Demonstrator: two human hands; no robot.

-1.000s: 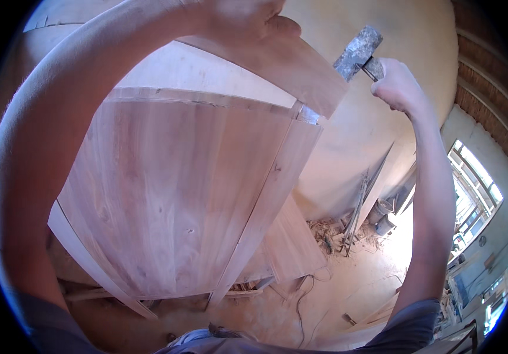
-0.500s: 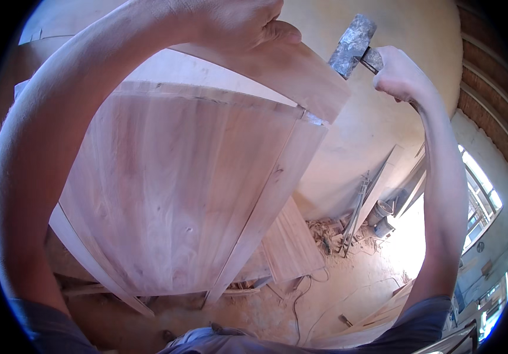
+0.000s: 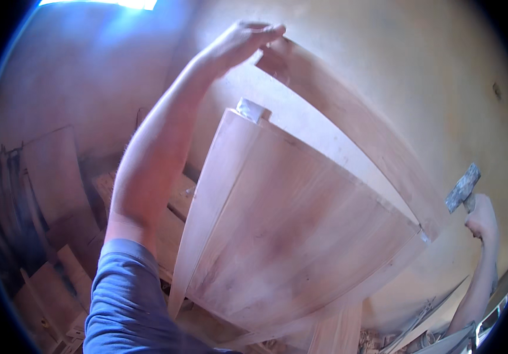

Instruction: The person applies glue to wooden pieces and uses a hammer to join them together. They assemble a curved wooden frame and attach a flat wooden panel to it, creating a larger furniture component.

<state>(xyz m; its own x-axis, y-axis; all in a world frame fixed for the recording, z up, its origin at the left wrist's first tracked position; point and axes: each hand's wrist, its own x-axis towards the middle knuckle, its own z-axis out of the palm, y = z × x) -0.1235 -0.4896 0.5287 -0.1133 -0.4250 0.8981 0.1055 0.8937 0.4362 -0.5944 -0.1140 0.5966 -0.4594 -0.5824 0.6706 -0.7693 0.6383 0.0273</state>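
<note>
A wide wooden panel [image 3: 289,236] stands tilted in front of me, with a stile [image 3: 206,200] along its left edge. A pale tenon [image 3: 252,110] sticks up from the top of that stile. Above the panel lies a loose-looking wooden rail [image 3: 354,127], its right end down close to the panel's far corner and its left end raised, leaving a wedge-shaped gap. My left hand [image 3: 245,44] is closed over the rail's raised left end. Off to the right, my right hand [image 3: 483,219] grips a hammer [image 3: 464,189] by its handle, the grey head held apart from the rail's right end.
Behind the work rises a plastered wall [image 3: 443,88]. Boards [image 3: 56,165] lean at the left, and further planks [image 3: 437,318] lie at lower right. A bench-like wooden surface [image 3: 177,192] shows behind my left arm.
The view has swung left and up, showing the panel's left corner and tenon. My left hand now shows on the rail's left end. The hammer is still in my right hand, near the rail's right end.
</note>
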